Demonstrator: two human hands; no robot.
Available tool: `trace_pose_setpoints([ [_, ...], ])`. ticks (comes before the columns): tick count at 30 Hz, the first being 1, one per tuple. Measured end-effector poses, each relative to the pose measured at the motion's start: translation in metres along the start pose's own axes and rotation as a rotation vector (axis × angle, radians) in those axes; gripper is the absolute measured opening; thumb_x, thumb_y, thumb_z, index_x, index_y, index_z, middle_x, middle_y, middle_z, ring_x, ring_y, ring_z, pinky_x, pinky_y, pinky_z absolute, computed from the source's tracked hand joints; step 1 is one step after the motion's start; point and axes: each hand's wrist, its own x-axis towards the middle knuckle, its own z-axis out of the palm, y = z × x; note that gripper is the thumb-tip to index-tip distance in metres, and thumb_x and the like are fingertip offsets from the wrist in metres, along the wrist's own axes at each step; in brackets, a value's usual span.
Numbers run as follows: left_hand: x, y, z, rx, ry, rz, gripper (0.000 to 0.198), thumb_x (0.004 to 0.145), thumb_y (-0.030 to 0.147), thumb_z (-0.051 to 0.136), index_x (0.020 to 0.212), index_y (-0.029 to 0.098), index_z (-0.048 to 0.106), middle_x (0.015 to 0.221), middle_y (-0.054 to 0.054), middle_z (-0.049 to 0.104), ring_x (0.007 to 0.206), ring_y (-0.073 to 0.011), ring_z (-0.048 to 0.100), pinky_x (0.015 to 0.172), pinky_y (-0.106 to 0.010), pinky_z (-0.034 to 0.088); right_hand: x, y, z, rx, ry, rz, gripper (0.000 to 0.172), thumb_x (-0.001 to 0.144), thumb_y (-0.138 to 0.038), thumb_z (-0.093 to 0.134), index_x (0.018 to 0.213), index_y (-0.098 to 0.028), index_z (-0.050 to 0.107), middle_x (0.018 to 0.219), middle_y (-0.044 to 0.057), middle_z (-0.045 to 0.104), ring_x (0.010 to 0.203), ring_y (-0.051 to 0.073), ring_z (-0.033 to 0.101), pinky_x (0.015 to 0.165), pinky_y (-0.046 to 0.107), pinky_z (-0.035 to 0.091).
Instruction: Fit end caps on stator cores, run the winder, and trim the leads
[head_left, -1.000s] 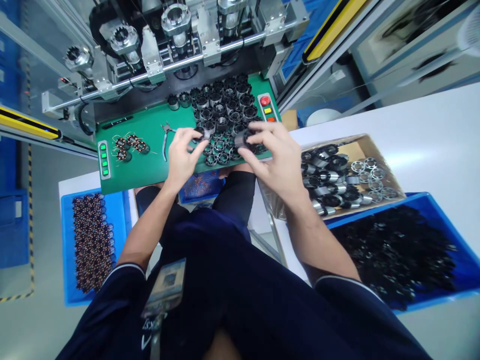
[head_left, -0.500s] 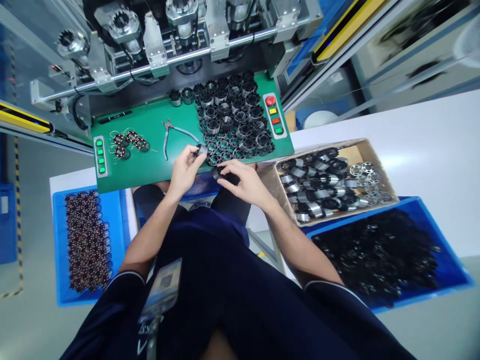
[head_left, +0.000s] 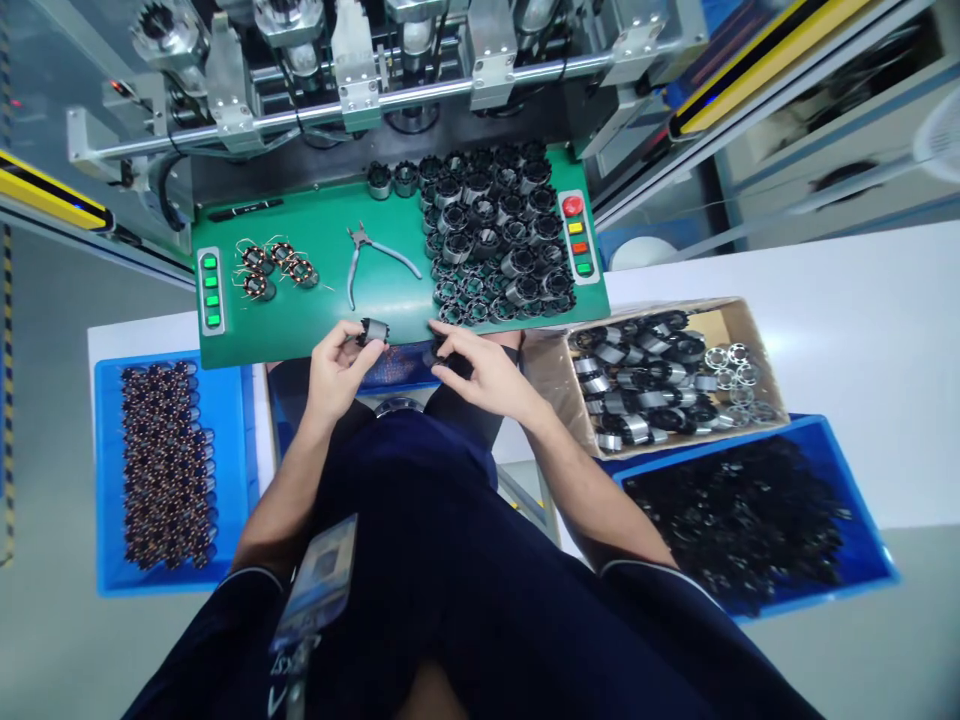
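- Head view: left hand [head_left: 335, 368] has its grip pinched on a small banded core [head_left: 373, 331], right over the near edge of the green tabletop [head_left: 322, 310]
- Right hand [head_left: 491, 378] close beside it, grip clenched round a black part [head_left: 441, 354], just below that edge
- Behind the hands, a heap of cores [head_left: 495, 240] on the green; pliers [head_left: 367, 252] left of it, wound coils [head_left: 274, 265] further left
- Cardboard box [head_left: 718, 322] of parts lies right of the hands, a blue bin [head_left: 105, 480] far left

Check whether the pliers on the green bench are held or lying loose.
Lying loose: the pliers rest on the green bench, handles spread. The left hand and right hand are at its near edge, clear of them.
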Motion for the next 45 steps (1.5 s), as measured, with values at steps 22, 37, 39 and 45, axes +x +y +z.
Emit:
trace_pose_setpoints([
  [22, 0.015, -0.013, -0.098, 0.812, 0.217, 0.252, 0.042, 0.095, 0.038, 0.108, 0.134, 0.031, 0.095, 0.118, -0.008, 0.091, 0.125, -0.0415, 0.080, 0.115, -0.064, 0.068, 0.095, 0.004, 0.095, -0.069, 0.299, 0.012, 0.045, 0.105, -0.066, 0.101, 0.129, -0.029, 0.089, 0.104, 0.008, 0.080, 0.095, 0.033, 0.073, 0.098, 0.057, 0.071],
  [37, 0.008, -0.012, -0.099, 0.371, 0.179, 0.320, 0.045, 0.111, 0.048, 0.088, 0.150, 0.029, 0.075, 0.147, -0.011, 0.086, 0.137, -0.0309, 0.088, 0.124, -0.049, 0.075, 0.083, -0.038, 0.071, 0.102, 0.326, -0.053, 0.050, 0.112, -0.059, 0.092, 0.155, -0.035, 0.084, 0.141, 0.009, 0.086, 0.122, 0.032, 0.086, 0.111, 0.054, 0.077],
  [39, 0.010, -0.013, -0.099, 0.341, 0.204, 0.314, 0.052, 0.105, 0.045, 0.093, 0.150, 0.029, 0.074, 0.146, -0.011, 0.088, 0.134, -0.0303, 0.090, 0.118, -0.046, 0.077, 0.084, -0.032, 0.071, 0.042, 0.317, -0.040, 0.050, 0.108, -0.054, 0.095, 0.152, -0.033, 0.083, 0.141, 0.009, 0.087, 0.122, 0.033, 0.086, 0.110, 0.054, 0.077],
  [45, 0.014, -0.030, -0.100, 0.692, 0.251, 0.338, 0.038, 0.098, 0.036, 0.102, 0.135, 0.029, 0.094, 0.129, -0.011, 0.094, 0.132, -0.0423, 0.084, 0.122, -0.067, 0.069, 0.086, -0.005, 0.089, -0.168, 0.257, 0.008, 0.039, 0.111, -0.051, 0.090, 0.144, -0.031, 0.085, 0.129, 0.014, 0.089, 0.128, 0.044, 0.080, 0.120, 0.073, 0.070],
])
